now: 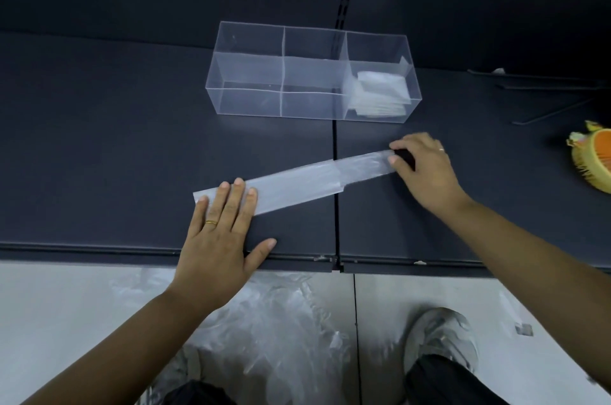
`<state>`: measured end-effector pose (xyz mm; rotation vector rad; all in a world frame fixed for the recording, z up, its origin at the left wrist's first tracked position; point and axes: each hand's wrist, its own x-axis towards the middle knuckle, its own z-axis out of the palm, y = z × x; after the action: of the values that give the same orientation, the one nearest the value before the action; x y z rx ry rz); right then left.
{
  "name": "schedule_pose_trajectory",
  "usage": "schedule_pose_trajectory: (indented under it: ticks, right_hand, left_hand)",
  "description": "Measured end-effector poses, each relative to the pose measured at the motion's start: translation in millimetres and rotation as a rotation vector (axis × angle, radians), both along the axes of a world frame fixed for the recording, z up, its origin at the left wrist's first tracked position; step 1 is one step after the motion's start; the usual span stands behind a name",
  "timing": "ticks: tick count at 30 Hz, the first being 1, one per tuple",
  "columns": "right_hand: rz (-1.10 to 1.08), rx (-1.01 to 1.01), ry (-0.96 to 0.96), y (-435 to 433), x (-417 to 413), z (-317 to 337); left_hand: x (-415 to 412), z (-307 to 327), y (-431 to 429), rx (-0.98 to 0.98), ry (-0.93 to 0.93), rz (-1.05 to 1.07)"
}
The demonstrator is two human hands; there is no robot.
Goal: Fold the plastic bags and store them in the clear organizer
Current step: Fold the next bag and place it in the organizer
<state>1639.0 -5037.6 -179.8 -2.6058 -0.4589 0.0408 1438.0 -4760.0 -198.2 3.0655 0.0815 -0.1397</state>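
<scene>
One organizer (248,102), one strip (297,183), two hands (216,239) (426,173)

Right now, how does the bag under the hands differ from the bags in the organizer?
The bag strip is a long narrow band flat on the dark surface; the stored bags are small squarish packets. The left hand presses the bag strip and the right hand pinches its end; the stored bags sit untouched in the organizer, right compartment. Both are translucent plastic.
</scene>
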Motion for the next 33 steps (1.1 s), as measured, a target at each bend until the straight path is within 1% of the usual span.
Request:
schedule_pose_trajectory:
  ticks: [5,8,10,13,14,18,20,22,24,25,27,28,29,30,32,33]
  right_hand:
    - [0.05,-0.072,0.024,11,9,2]
    - [0.042,0.019,0.095,5,0,10]
    - [-0.061,0.178,0.24,-5,-13,18]
    - [-0.24,0.507,0.573,-22,-49,28]
    - [-0.289,0.583,0.679,-28,-61,31]
    - [-0.475,0.702,0.982,-45,-96,49]
    - [-0.503,0.737,1.105,-47,-108,63]
    - [-0.47,0.765,1.207,-44,-118,77]
    - [-0.401,0.803,1.277,-38,-124,90]
    - [-0.35,0.82,1.3,-34,-125,97]
    - [-0.242,0.857,1.322,-25,-122,108]
    - [-0.206,0.881,1.317,-21,-118,112]
    - [-0.188,0.91,1.3,-16,-112,115]
    - [-0.182,0.94,1.266,-12,-105,116]
    - [-0.19,0.98,1.167,-3,-90,113]
    - [-0.191,0.979,1.116,1,-82,108]
  left_hand:
    - [1,0,3,-0.003,0.007,-0.024]
    - [6,1,16,-0.015,0.009,-0.093]
    - [11,4,27,-0.026,0.014,-0.168]
    - [23,11,24,-0.078,0.029,-0.263]
    - [26,14,15,-0.111,0.031,-0.296]
    - [33,18,-46,-0.22,0.05,-0.455]
    - [30,17,-79,-0.277,0.057,-0.501]
    - [24,17,-108,-0.368,0.04,-0.497]
    - [18,20,-127,-0.493,-0.025,-0.432]
    - [16,23,-134,-0.573,-0.09,-0.384]
    - [14,34,-140,-0.763,-0.221,-0.261]
    - [15,41,-140,-0.874,-0.252,-0.185]
    - [17,48,-137,-1.012,-0.251,-0.105]
    - [20,53,-133,-1.178,-0.203,-0.02]
    - [29,61,-121,-1.557,-0.048,0.204]
    - [35,62,-112,-1.701,0.031,0.356]
